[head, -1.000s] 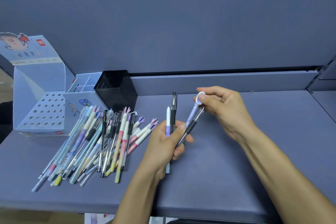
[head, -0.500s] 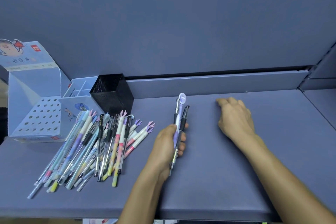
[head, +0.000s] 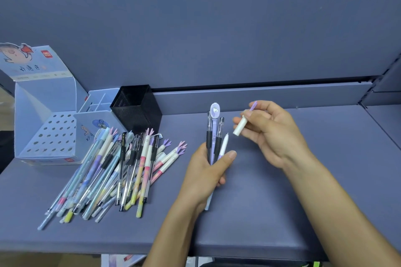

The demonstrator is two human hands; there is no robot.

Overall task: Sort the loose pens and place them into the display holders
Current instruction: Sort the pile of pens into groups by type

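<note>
My left hand [head: 208, 169] grips a small bundle of pens [head: 214, 134] upright over the shelf: two clear black-grip pens, a purple pen with an oval topper, and an uncapped white pen with its tip bare. To its right, my right hand [head: 273, 134] pinches a white pen cap with a purple clip [head: 242, 125], held just above and right of the bare tip. A large heap of loose pens [head: 117, 169] lies on the shelf at the left. Behind the heap stand a black mesh holder [head: 138, 108], a light blue divided holder [head: 95, 115] and a perforated display box [head: 50, 134].
The grey shelf [head: 282, 212] has a low raised back ledge [head: 260, 95] and a wall panel behind it. Its front edge runs along the bottom of the view. A step in the shelving rises at the far right [head: 382, 115].
My right hand came back from the shelf surface and now pinches a white cap. The bundle in my left hand now shows an uncapped white pen.
</note>
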